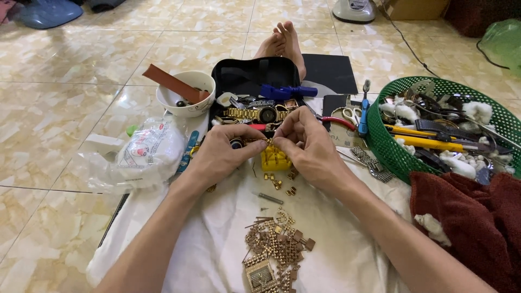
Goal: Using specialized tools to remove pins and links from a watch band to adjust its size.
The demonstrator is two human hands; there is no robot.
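Left hand and right hand pinch a gold strap over yellow block; loose gold links on white cloth, green basket right.

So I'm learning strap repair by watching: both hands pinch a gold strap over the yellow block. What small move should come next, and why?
Probably lower the gold strap onto the yellow block. The left hand and right hand pinch it just above the block, and loose gold links lie on the white cloth below, so seating it would steady it.
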